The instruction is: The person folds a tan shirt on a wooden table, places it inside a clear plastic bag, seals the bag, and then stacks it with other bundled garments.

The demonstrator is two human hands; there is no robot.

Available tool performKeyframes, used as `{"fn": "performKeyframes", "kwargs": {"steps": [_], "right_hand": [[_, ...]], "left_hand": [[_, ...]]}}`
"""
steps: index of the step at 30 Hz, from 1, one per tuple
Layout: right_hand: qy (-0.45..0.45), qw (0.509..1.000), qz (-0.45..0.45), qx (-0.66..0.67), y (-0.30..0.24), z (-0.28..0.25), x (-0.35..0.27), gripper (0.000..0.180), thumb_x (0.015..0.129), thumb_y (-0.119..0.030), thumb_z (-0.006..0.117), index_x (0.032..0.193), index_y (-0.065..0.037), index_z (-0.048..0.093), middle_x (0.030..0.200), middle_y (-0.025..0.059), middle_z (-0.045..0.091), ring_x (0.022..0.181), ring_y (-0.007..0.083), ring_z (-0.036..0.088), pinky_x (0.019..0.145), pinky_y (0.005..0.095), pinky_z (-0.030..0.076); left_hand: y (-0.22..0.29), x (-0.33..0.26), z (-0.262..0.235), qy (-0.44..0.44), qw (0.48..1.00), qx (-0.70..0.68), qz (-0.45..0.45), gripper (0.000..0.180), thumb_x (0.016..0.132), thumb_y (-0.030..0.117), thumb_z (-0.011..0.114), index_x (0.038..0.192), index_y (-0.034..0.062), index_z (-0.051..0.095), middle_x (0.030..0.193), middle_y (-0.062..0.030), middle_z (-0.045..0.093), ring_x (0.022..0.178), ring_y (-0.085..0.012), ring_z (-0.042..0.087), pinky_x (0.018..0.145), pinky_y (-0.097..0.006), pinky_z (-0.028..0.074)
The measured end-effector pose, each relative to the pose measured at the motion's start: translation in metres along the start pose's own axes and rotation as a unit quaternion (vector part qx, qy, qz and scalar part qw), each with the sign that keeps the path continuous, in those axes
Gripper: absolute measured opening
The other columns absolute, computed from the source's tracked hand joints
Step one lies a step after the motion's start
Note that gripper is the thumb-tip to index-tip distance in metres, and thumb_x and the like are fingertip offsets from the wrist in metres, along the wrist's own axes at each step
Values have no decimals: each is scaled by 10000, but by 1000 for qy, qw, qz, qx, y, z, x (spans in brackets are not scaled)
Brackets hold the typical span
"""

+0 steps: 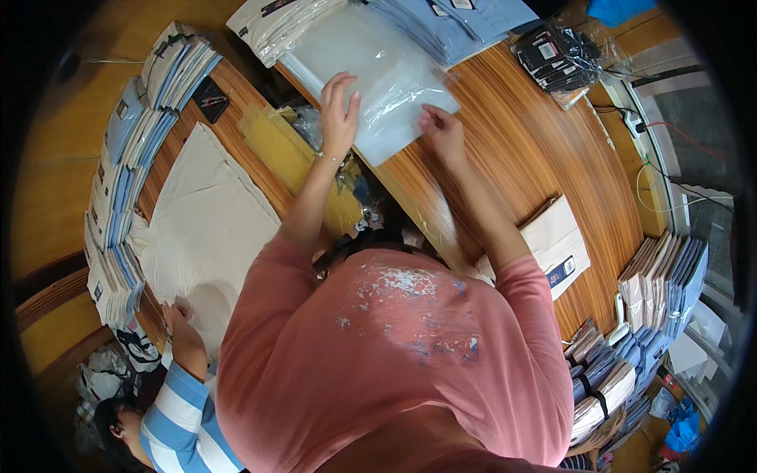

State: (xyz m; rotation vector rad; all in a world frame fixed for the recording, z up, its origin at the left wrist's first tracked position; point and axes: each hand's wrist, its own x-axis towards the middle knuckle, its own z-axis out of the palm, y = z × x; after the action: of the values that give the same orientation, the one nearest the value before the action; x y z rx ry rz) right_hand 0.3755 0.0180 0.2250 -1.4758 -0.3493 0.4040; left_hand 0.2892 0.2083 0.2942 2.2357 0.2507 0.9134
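Observation:
A stack of clear plastic bags [371,59] lies on the wooden table [536,150] in front of me. My left hand [339,110] rests flat on the stack's left side, fingers spread. My right hand [443,130] touches the stack's near right corner with its fingers curled at the edge. Folded light-blue shirts [465,20] lie just beyond the bags.
Packed shirts stand in rows at the left [118,173] and the right [662,276]. A beige cloth [205,229] covers the left table, where another person's hand [180,323] in a striped sleeve rests. A bag of black tags [560,55] and a beige folded package [556,240] lie at the right.

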Motion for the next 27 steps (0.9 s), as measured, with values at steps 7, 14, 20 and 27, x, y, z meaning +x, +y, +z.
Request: {"fn": "performKeyframes", "kwargs": {"steps": [7,14,20,27], "right_hand": [[-16,961,180,209,-27,53,56,191,825,-30,571,1014,-21,601,899,71,627,706,159,600,632,263,499],[18,971,177,160,-25,66,68,103,793,-26,568,889,-15,605,834,71,614,651,156,572,553,261,472],[62,958,185,212,-25,67,67,108,781,19,552,873,-12,598,818,62,594,660,142,555,551,266,465],[-41,972,150,175,-5,46,69,57,800,-42,614,857,-38,619,752,10,588,667,83,534,522,227,415]], "left_hand": [[-17,37,27,-51,991,-126,-11,276,871,102,509,1134,18,499,1222,-165,488,1163,-320,444,989,-373,333],[-16,45,28,-59,989,-139,-9,166,852,77,523,996,17,581,1118,-138,559,1085,-298,503,923,-366,394],[16,41,29,-119,983,-109,87,149,832,41,533,957,15,610,1085,-118,583,1077,-284,517,913,-359,411],[-5,26,46,-203,977,-12,72,390,831,289,596,1182,125,542,1317,-113,422,1278,-344,304,1034,-516,200]]}}
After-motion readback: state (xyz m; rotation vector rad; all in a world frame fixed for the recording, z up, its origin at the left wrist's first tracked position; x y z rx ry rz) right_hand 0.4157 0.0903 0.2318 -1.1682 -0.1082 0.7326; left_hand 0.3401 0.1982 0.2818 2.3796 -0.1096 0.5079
